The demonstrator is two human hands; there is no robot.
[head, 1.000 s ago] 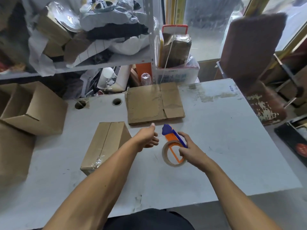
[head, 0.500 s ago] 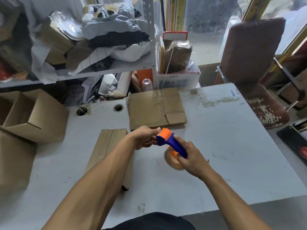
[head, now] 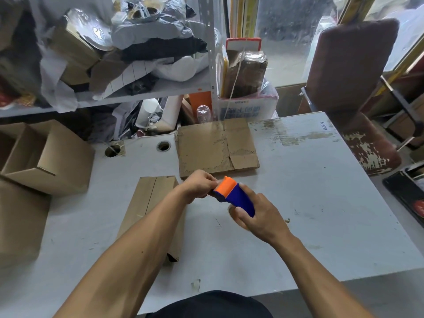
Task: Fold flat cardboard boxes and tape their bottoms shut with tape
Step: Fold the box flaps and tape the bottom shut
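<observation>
1. The right hand (head: 259,216) grips the blue handle of the tape dispenser (head: 234,196), fingers curled round it, above the white table (head: 321,203)
2. The left hand (head: 198,185) pinches at the dispenser's orange front end, fingers curled; what they hold is hidden
3. The folded cardboard box (head: 149,203) lies on the table under the left forearm
4. A stack of flat cardboard (head: 215,148) lies just beyond the hands
5. An open box (head: 46,157) sits at the table's left edge
</observation>
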